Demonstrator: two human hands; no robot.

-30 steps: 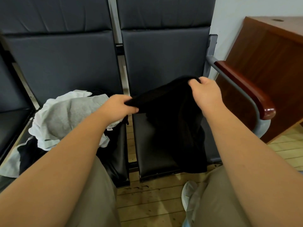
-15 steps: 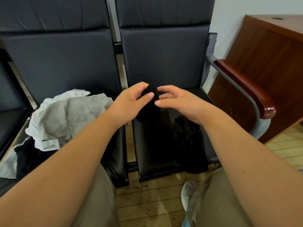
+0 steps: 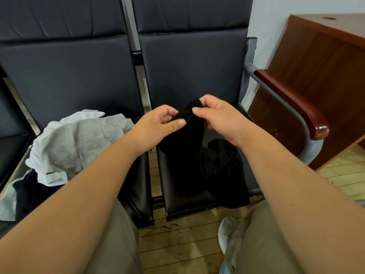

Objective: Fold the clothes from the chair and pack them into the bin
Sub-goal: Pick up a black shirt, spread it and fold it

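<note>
Both grips have closed in from a wide spread and now meet at the centre of view. The left grip (image 3: 158,125) and right grip (image 3: 219,117) stand almost touching, each pinching the upper edge of the black garment (image 3: 189,153) between thumb and fingers. A second ago the cloth was stretched broad between them. It now hangs doubled in a narrow fall, its lower part bunched on the right-hand seat (image 3: 173,200) and trailing over the front edge at 5 o'clock from the hands.

Assessment: the two held corners appear to have been brought together, so a first fold is likely under way. The garment is neither laid flat nor packed. A pile of grey and white clothes (image 3: 83,139) with dark items beneath lies on the left-hand seat at 9 o'clock, awaiting attention.

Limits of observation:
- The bin is not in view, so its position and contents cannot be stated.
- Black cloth against black upholstery blurs the garment's outline, so its type and the alignment of its edges cannot be told.
- Fingers behind the cloth are hidden.
- The left forearm covers the pile's near side, and the frame edge crops its far-left part.
</note>
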